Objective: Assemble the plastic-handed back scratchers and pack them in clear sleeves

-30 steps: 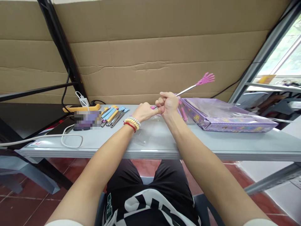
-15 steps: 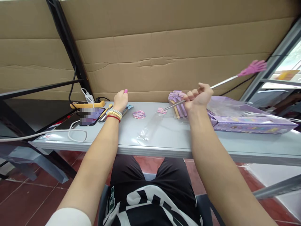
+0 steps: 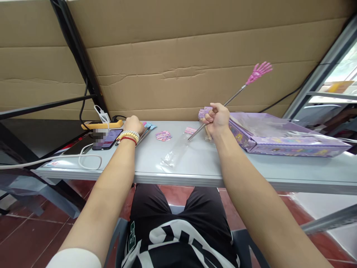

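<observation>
One pink hand-tipped rod (image 3: 235, 95) is unwrapped, gripped in the right hand (image 3: 219, 121) over a clear sleeve (image 3: 178, 149) on the counter (image 3: 200, 167), while other rods (image 3: 143, 136) lie beside the left hand (image 3: 133, 125), whose grip I cannot tell

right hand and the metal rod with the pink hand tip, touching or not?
Touching. The head view shows the right hand closed around the metal rod.
</observation>
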The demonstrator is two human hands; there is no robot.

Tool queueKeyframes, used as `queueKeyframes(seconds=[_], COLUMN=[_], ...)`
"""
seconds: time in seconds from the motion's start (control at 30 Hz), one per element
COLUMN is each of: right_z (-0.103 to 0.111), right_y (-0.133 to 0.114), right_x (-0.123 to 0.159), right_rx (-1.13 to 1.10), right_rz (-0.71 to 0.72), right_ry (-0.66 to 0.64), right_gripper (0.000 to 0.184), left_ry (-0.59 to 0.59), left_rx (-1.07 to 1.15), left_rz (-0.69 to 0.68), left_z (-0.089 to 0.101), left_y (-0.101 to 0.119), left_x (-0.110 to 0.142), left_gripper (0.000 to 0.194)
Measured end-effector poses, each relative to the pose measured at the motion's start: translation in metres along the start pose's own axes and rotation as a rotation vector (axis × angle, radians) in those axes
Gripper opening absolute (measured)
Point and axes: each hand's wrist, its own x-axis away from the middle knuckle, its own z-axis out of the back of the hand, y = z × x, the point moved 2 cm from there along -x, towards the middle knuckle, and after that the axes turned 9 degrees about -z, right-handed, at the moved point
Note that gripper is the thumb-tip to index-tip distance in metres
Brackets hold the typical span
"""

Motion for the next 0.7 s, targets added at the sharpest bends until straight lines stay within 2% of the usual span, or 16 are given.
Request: queueKeyframes(seconds=[0.23,0.37,0.43,0.5,0.53,0.57,0.6,0.67,0.7], right_z=[-0.005,-0.010,-0.013,-0.018,-0.020,-0.023,-0.026,-0.030,-0.031], right_y=[0.002,0.003,0.005,0.010,0.013,0.017,0.020,0.024,0.024], right_x=[0.005,0.010,0.014,0.018,0.020,0.022,0.024,0.028,0.029], right_rx=[0.026,0.025,0.007,-0.005,-0.004,0.002,0.011,0.035,0.044], right_rz=[-0.096,-0.149,-0.152,-0.145,-0.139,-0.132,-0.124,-0.110,-0.102], right_ry=[-0.127,-0.220,-0.256,-0.272,-0.272,-0.268,-0.262,-0.253,-0.249], right_gripper=[0.045,0.049,0.053,0.056,0.057,0.058,0.058,0.059,0.059], left_ry=[-0.045,-0.042,-0.033,-0.074,-0.123,-0.220,-0.299,-0.410,-0.389], left_rx=[-0.107,0.000,0.216,0.520,0.676,0.779,0.828,0.790,0.761], left_rz=[-0.044,-0.102,-0.222,-0.387,-0.458,-0.530,-0.594,-0.733,-0.784], left_z=[-0.008,-0.004,-0.001,-0.001,-0.002,-0.005,-0.007,-0.013,-0.015], left_y=[-0.003,0.000,0.013,0.034,0.047,0.061,0.074,0.094,0.101], left_x=[-0.003,-0.005,0.000,0.010,0.018,0.026,0.035,0.051,0.056], left_gripper=[0.046,0.035,0.033,0.044,0.050,0.052,0.052,0.046,0.042])
